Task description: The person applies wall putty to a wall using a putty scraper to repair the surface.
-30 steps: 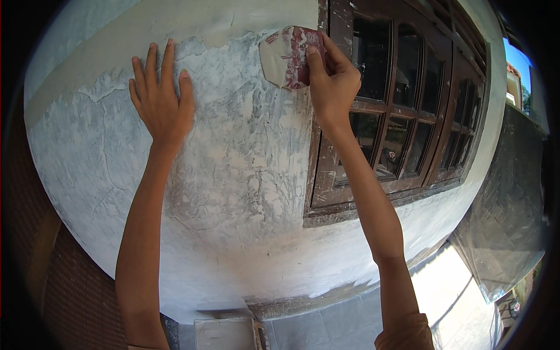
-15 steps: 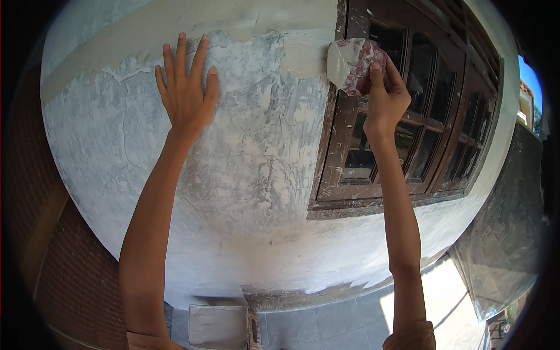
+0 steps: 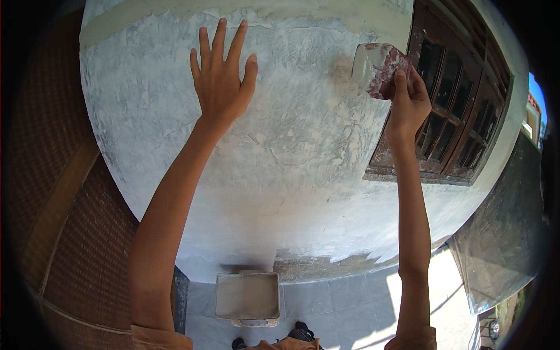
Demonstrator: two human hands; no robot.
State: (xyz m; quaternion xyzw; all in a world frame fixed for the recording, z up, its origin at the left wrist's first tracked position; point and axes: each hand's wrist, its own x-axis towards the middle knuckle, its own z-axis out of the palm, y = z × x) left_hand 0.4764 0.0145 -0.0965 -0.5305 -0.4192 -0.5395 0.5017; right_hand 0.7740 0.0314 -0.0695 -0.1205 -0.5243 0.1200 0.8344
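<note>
The left hand (image 3: 221,81) lies flat against the rough, grey-white plastered wall (image 3: 291,157), palm to the surface. Its fingers (image 3: 220,41) are spread apart and extended upward; they grip nothing. The left forearm rises to it from the lower edge of the view.

The right hand (image 3: 408,99) holds a folded sheet of worn sandpaper with a reddish-brown back and a whitish, dust-coated face (image 3: 378,69). The fingers of this hand are closed on the lower right part of the sheet, with the fingertips on its reddish side. The sandpaper sits against the wall, high up, just beside the left upright of the dark brown wooden window frame (image 3: 417,64). The sheet and the left hand are well apart, at roughly the same height on the wall.

The window has several glass panes (image 3: 446,137) divided by dark wooden bars, and its sill runs below the right wrist. A band of smoother beige plaster (image 3: 175,17) crosses the wall above the left hand.

Below, grey floor tiles (image 3: 350,303) meet the foot of the wall. A squarish, pale grey block (image 3: 248,297) stands on the tiles close to the wall. A reddish-brown brick surface (image 3: 76,245) lies to the left.
</note>
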